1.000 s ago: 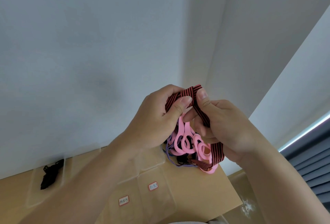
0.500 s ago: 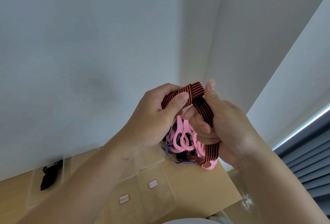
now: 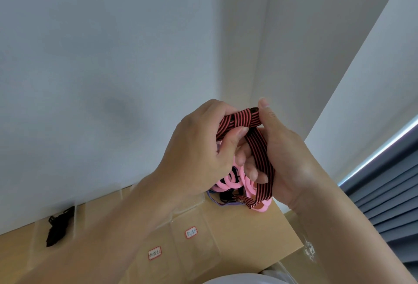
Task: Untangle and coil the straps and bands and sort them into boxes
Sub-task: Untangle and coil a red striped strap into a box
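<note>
The strap, red with black stripes, is held up in the air over the far right corner of the table. The left hand pinches its top fold, and the right hand grips the part hanging down. Pink bands bunch just below the hands.

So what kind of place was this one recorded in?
Probably a plain indoor room, home or office: bare white walls meeting in a corner, a light wooden table with clear labelled boxes, and dark blinds on the right.
</note>
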A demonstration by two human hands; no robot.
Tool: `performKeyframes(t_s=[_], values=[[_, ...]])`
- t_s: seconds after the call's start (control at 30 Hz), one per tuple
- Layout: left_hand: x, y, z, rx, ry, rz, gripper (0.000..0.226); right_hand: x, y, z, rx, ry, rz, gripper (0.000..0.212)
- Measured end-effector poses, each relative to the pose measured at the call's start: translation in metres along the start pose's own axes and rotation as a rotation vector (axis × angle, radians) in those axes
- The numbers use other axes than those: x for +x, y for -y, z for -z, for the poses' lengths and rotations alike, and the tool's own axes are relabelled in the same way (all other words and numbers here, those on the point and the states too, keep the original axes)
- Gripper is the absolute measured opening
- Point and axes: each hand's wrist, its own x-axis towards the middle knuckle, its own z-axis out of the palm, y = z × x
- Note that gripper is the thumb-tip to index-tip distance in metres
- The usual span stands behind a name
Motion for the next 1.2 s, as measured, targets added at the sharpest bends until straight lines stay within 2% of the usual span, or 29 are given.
performKeyframes(t_s=[0.17, 0.27, 0.43, 0.5, 0.57, 0.6, 0.73, 0.8, 0.87, 0.93, 1.0, 1.07, 1.2], values=[[0.002, 0.002, -0.002, 0.128, -0.046, -0.173, 0.025, 0.001, 0.002, 0.000, -0.066, -0.052, 0.045, 0.076], [0.004, 0.009, 0.001, 0.216, -0.099, -0.265, 0.024, 0.002, 0.005, -0.001, -0.086, -0.046, 0.062, 0.070], [0.004, 0.024, 0.005, 0.349, -0.173, -0.373, 0.028, 0.002, 0.009, -0.002, -0.131, -0.011, 0.105, 0.066], [0.004, 0.026, 0.010, 0.323, -0.141, -0.378, 0.026, 0.001, 0.008, -0.002, -0.194, -0.015, 0.141, 0.069], [0.002, 0.026, 0.015, 0.162, -0.029, -0.303, 0.030, 0.000, 0.008, -0.002, -0.247, -0.013, 0.196, 0.069], [0.001, 0.026, 0.017, 0.016, 0.025, -0.207, 0.033, 0.000, 0.008, -0.001, -0.262, -0.010, 0.220, 0.069], [-0.002, 0.019, 0.025, -0.715, 0.235, 0.407, 0.042, 0.002, 0.011, -0.001, -0.338, 0.000, 0.313, 0.067], [-0.001, 0.018, 0.027, -0.838, 0.311, 0.559, 0.040, 0.003, 0.013, 0.000, -0.391, 0.008, 0.367, 0.066], [0.000, 0.014, 0.028, -0.850, 0.272, 0.564, 0.032, 0.003, 0.013, 0.000, -0.409, 0.000, 0.401, 0.065], [0.001, 0.012, 0.023, -0.777, 0.150, 0.492, 0.025, 0.006, 0.010, -0.002, -0.351, -0.041, 0.394, 0.062], [0.001, 0.010, 0.013, -0.594, 0.021, 0.388, 0.017, 0.009, 0.005, -0.009, -0.209, -0.079, 0.350, 0.059], [0.002, 0.010, 0.001, -0.393, -0.091, 0.271, 0.005, 0.011, -0.001, -0.016, -0.111, -0.097, 0.295, 0.065], [-0.001, 0.018, -0.020, -0.014, -0.227, 0.006, 0.020, 0.009, -0.003, -0.023, -0.045, -0.129, 0.190, 0.079]])
